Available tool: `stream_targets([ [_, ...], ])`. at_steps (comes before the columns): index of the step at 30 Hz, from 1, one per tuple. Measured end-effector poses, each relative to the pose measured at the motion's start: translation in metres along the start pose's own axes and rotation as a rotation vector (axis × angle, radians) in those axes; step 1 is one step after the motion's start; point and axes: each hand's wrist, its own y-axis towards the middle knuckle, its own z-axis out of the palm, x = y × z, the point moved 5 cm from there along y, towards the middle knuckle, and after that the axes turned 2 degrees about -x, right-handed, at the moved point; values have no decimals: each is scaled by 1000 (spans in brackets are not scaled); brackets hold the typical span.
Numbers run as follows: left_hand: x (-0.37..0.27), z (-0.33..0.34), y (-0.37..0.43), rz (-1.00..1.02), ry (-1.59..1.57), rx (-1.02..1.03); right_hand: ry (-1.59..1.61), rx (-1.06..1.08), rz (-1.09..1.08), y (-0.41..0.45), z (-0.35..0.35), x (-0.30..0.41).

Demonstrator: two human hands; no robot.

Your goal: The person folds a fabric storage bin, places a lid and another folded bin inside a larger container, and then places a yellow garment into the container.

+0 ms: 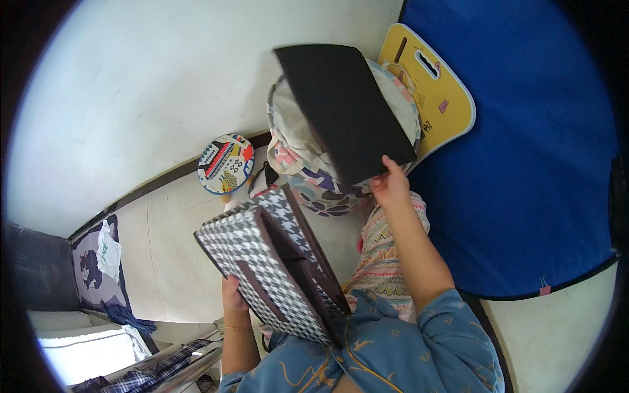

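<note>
My right hand (391, 187) pinches the lower right edge of a flat black panel (346, 108), which is tilted above a round patterned fabric basket (319, 196) with a pale lining. A houndstooth fabric storage box (245, 245) with dark brown trim is in my left hand (235, 297), whose fingers are partly hidden behind it. The box is tipped, partly folded in, and rests close against my body, its dark inside showing between the sides.
A round patterned stool (226, 164) stands by the white wall (147, 98). Behind the basket leans a yellow board (447, 105) with a handle slot, beside a large blue fabric panel (530, 162). A mat (91, 275) lies at the far left, near a metal rack (196, 363) with plaid cloth.
</note>
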Motion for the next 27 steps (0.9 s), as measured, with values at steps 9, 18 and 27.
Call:
stream_targets([
  [9,-7,35,5,-5,55,19,547,384,98,-22,11,83],
  [18,-2,99,40,-143,99,-177,107,461,-172,-116,15,103],
  [27,-34,114,51,-26,149,-220,-922,321,-432,-168,-7,164],
])
